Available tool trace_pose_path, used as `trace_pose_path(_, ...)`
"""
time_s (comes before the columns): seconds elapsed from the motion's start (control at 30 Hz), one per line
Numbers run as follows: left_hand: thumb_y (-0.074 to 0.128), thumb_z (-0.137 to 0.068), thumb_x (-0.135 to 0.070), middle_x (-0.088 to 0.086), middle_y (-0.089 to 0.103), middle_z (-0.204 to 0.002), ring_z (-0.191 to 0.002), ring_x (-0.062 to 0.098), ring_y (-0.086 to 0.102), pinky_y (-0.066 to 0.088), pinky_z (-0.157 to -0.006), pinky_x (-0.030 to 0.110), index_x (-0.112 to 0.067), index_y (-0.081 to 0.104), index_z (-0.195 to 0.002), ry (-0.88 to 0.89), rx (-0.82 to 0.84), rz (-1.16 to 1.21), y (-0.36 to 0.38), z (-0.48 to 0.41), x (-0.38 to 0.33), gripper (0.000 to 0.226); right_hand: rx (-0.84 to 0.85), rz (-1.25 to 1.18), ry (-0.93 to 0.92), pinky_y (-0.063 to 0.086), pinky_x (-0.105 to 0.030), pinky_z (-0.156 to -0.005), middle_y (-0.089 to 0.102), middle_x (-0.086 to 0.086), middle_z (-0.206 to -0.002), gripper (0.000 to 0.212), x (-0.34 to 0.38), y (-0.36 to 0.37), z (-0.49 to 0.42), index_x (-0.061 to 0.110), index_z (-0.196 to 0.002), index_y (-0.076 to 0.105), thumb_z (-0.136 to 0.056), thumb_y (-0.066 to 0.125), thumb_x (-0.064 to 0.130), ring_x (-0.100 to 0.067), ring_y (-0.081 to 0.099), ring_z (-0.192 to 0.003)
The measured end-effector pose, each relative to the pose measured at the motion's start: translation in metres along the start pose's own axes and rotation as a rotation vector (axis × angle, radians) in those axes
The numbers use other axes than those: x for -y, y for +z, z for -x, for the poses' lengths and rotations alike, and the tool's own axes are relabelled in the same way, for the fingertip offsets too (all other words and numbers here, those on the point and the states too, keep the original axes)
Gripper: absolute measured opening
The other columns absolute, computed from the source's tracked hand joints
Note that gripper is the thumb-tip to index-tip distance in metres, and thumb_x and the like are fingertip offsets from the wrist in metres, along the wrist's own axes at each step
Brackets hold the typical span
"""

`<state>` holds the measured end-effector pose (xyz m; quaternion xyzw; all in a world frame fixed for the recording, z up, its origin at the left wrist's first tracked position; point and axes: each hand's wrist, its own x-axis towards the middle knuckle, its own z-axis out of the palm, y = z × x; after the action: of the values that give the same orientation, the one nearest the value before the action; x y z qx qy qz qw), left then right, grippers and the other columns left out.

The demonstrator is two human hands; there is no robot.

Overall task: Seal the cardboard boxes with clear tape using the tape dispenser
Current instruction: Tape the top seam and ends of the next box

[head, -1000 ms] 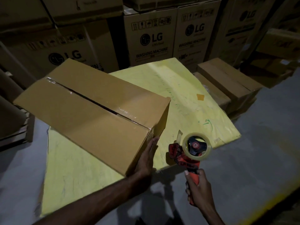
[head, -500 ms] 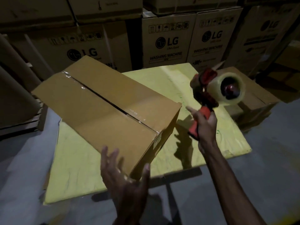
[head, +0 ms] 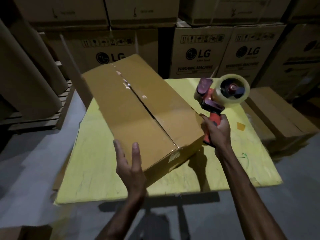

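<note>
While right hand (head: 217, 131) grips tape dispenser (head: 210, 99), handle (head: 207, 139) mostly hidden, left hand (head: 129, 163) spread open

A box (head: 138, 115) lies slantwise on the yellow desk (head: 97, 179), with glossy tape along part of its top seam. At the box's near corner the left grip (head: 129, 168) is spread, fingers straight. Just right of the box, the right grip (head: 216, 130) curls round the red handle of a dispenser (head: 223, 94) raised above the desk. LG cartons (head: 199, 52) are stacked behind the box.
</note>
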<state>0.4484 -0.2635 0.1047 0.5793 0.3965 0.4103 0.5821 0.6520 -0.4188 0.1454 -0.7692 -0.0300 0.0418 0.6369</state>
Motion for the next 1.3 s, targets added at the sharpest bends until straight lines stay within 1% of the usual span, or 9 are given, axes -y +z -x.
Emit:
trace_pose_path(0.17,0.052,-0.081,-0.08,0.001,0.062,-0.145,-0.13,0.016,0.06,0.053,-0.106,0.046,-0.018,0.057,-0.147,0.126,0.174,-0.147,-0.009,-0.086,-0.012,0.091,-0.174,-0.128,0.058,0.058,-0.049,-0.082,0.069,0.002,-0.106,0.044,-0.028,-0.008,0.059,0.033,-0.116,0.058,-0.078,0.076,0.047,-0.025,0.068,-0.093)
trace_pose_path(0.3,0.058,-0.084,-0.069,-0.009,0.074,-0.121,-0.104,-0.009,0.066,0.058,-0.092,0.033,-0.02,0.075,-0.126,0.234,0.259,-0.257,0.009,-0.127,-0.03,0.067,-0.305,-0.22,0.098,0.059,-0.047,-0.085,0.073,0.003,-0.105,0.031,-0.04,-0.007,0.099,0.033,-0.101,0.059,-0.079,0.08,0.029,-0.022,0.069,-0.095)
trace_pose_path(0.5,0.07,-0.092,-0.044,-0.001,0.071,-0.132,-0.121,0.017,0.066,0.054,-0.102,0.039,-0.023,0.074,-0.127,0.425,0.236,-0.53,0.029,-0.124,-0.034,0.041,-0.25,-0.26,0.067,0.059,-0.049,-0.09,0.078,0.004,-0.103,0.036,-0.035,-0.034,0.096,0.027,-0.109,0.059,-0.082,0.081,0.02,-0.019,0.075,-0.095)
trace_pose_path(0.63,0.062,-0.102,-0.024,-0.001,0.071,-0.128,-0.113,0.014,0.068,0.058,-0.089,0.032,-0.024,0.065,-0.136,0.562,0.308,-0.341,0.033,-0.079,-0.052,0.035,-0.257,-0.028,-0.131,0.053,-0.039,-0.073,0.073,0.012,-0.088,0.035,-0.014,-0.048,0.11,0.027,-0.113,0.058,-0.087,0.081,0.026,-0.017,0.068,-0.081)
trace_pose_path(0.73,0.051,-0.109,-0.031,0.005,0.077,-0.115,-0.097,0.013,0.076,0.062,-0.084,0.029,-0.019,0.068,-0.131,0.163,0.675,-0.116,0.038,-0.043,-0.089,0.03,-0.199,0.157,-0.215,0.052,-0.036,-0.068,0.069,0.016,-0.083,0.04,-0.001,-0.058,0.117,0.023,-0.114,0.052,-0.087,0.081,0.026,-0.005,0.065,-0.075)
trace_pose_path(0.83,0.042,-0.109,-0.044,0.015,0.076,-0.115,-0.106,0.026,0.075,0.061,-0.093,0.037,-0.006,0.07,-0.124,-0.37,0.974,0.086,0.044,-0.026,-0.12,0.05,-0.122,0.35,-0.272,0.059,-0.045,-0.066,0.071,0.006,-0.092,0.048,0.01,-0.064,0.124,0.031,-0.115,0.043,-0.083,0.076,0.046,-0.019,0.069,-0.079)
trace_pose_path(0.93,0.049,-0.104,-0.049,0.021,0.075,-0.114,-0.1,0.03,0.076,0.061,-0.089,0.036,0.001,0.071,-0.114,-0.601,0.989,0.206,0.045,-0.024,-0.132,0.055,-0.054,0.549,-0.396,0.058,-0.049,-0.064,0.066,0.002,-0.086,0.048,0.018,-0.068,0.133,0.038,-0.107,0.034,-0.085,0.077,0.04,-0.028,0.066,-0.074)
trace_pose_path(1.07,0.054,-0.099,-0.051,0.023,0.074,-0.114,-0.098,0.031,0.073,0.062,-0.086,0.034,0.001,0.069,-0.116,-0.604,1.034,0.104,0.037,-0.022,-0.131,0.057,-0.014,0.658,-0.601,0.052,-0.041,-0.058,0.057,0.004,-0.09,0.052,0.024,-0.064,0.147,0.031,-0.108,0.037,-0.083,0.081,0.023,-0.026,0.058,-0.078)
trace_pose_path(1.3,0.075,-0.084,-0.044,0.02,0.076,-0.099,-0.08,0.027,0.078,0.063,-0.076,0.033,0.004,0.069,-0.108,-0.904,0.861,0.333,0.023,-0.018,-0.105,0.053,0.039,0.549,-0.552,0.056,-0.048,-0.06,0.059,-0.001,-0.096,0.053,0.012,-0.056,0.154,0.038,-0.107,0.037,-0.082,0.08,0.021,-0.025,0.061,-0.079)
